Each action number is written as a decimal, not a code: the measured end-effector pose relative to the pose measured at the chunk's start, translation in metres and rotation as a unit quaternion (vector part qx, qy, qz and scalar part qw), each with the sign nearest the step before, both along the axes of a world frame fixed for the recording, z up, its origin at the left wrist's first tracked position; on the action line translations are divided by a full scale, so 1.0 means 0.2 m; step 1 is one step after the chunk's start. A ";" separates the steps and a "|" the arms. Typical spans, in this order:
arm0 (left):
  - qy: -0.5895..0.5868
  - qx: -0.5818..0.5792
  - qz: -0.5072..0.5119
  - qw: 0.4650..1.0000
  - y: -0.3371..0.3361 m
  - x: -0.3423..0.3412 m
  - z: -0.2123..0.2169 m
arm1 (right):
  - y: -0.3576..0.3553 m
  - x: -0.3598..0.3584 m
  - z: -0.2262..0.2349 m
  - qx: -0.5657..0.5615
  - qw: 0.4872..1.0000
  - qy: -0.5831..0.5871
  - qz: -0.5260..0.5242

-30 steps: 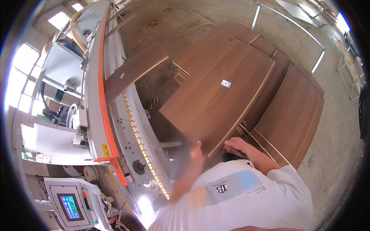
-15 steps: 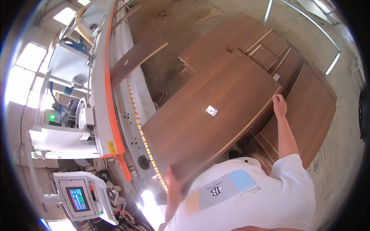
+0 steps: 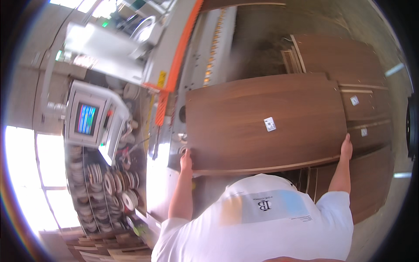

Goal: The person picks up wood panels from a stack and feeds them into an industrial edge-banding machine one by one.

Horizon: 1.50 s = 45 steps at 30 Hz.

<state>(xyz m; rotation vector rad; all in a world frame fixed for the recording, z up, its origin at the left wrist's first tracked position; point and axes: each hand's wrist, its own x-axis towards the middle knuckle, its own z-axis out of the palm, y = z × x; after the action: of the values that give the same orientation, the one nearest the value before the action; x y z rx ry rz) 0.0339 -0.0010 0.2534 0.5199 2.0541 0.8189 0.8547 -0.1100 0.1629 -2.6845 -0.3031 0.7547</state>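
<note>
A large brown wood-grain panel (image 3: pixel 235 126) lies across the view in front of my body, with a small white label (image 3: pixel 269 124) stuck near its middle. My left hand (image 3: pixel 186 161) grips the panel's left edge near the front corner. On the opposite side, my right hand (image 3: pixel 346 147) is closed round the right edge, also near the front corner. The fingers of both hands are partly hidden under the board. The panel's pale near edge faces me, and its left end reaches over the side of the edge-banding machine (image 3: pixel 209 52).
More brown panels (image 3: pixel 345 54) lie stacked at the right, some labelled. At the left, a control console (image 3: pixel 87 118) with a lit screen stands beside racked rolls of edging tape (image 3: pixel 114 181). Another panel (image 3: pixel 244 4) shows at the top edge, by the machine's orange guard (image 3: pixel 183 35).
The view has swung, so the held panel now lies nearly level across it. My right hand has moved from the far right corner region down along the right edge; both hands still hold the panel.
</note>
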 end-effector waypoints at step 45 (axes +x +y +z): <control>0.464 0.211 -0.288 0.811 -0.33 -0.31 -0.12 | -0.58 -1.82 0.33 0.192 0.938 0.271 -0.099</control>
<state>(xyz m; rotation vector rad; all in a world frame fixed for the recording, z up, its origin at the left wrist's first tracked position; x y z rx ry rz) -0.0272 -0.0672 0.2294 2.0117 2.2810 0.6861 0.4905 -0.2266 0.2294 -2.0092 -0.0314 1.1863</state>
